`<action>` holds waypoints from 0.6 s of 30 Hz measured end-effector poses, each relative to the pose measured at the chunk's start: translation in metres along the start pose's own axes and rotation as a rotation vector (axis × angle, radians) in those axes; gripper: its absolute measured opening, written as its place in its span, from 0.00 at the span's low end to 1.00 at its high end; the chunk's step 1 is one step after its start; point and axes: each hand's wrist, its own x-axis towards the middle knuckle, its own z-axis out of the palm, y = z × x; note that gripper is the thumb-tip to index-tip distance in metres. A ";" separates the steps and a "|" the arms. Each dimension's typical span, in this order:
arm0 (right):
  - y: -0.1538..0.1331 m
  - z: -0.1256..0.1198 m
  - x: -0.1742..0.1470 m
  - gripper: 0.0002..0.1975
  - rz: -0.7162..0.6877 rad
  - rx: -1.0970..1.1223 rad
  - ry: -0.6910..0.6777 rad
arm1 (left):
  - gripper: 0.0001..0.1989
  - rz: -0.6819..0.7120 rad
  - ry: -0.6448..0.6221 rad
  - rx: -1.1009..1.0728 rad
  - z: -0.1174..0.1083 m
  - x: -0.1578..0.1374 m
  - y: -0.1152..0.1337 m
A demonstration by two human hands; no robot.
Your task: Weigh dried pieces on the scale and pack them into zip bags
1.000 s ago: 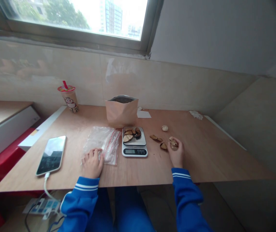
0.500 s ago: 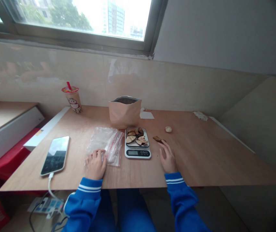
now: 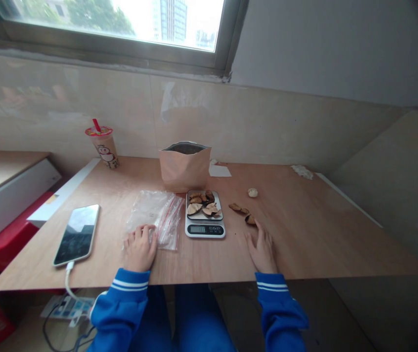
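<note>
My left hand (image 3: 140,248) lies flat, palm down, on the near-left part of some clear plastic zip bags (image 3: 153,215). To the right of the table's middle rests my right hand (image 3: 262,248), fingers spread and nothing held. Its fingertips are at a curled brown dried slice (image 3: 250,220); whether they touch it I cannot tell. More dried slices (image 3: 238,209) lie just beyond. Between my hands stands a white kitchen scale (image 3: 206,231), its small display lit but unreadable, with several brown and pale dried slices (image 3: 194,209) on its plate.
Behind the scale an open kraft pouch (image 3: 186,168) stands upright. A small pale round object (image 3: 253,192) lies at its right. On the left are a charging phone (image 3: 77,235) and a drink cup with red straw (image 3: 105,149). White paper (image 3: 219,171) lies near the wall.
My right hand has shifted right and towards me, and a dark slice near its fingertips now lies apart from the others. My left hand stays on the bags. The view has tilted slightly.
</note>
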 end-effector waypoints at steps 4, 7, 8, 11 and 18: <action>0.004 -0.002 0.000 0.27 -0.029 -0.015 0.012 | 0.16 -0.013 -0.005 -0.005 0.000 0.000 0.001; -0.008 -0.006 0.003 0.24 -0.080 -0.005 0.083 | 0.16 -0.023 -0.019 -0.017 0.000 0.001 0.001; -0.020 -0.007 0.005 0.23 -0.098 0.009 0.103 | 0.16 -0.025 -0.022 -0.020 0.000 0.002 0.000; -0.073 -0.003 0.013 0.22 -0.228 0.098 0.044 | 0.16 -0.021 -0.023 -0.014 0.002 0.003 0.000; -0.181 0.029 0.033 0.22 -0.516 0.096 -0.199 | 0.16 -0.009 -0.027 -0.025 0.002 0.002 -0.001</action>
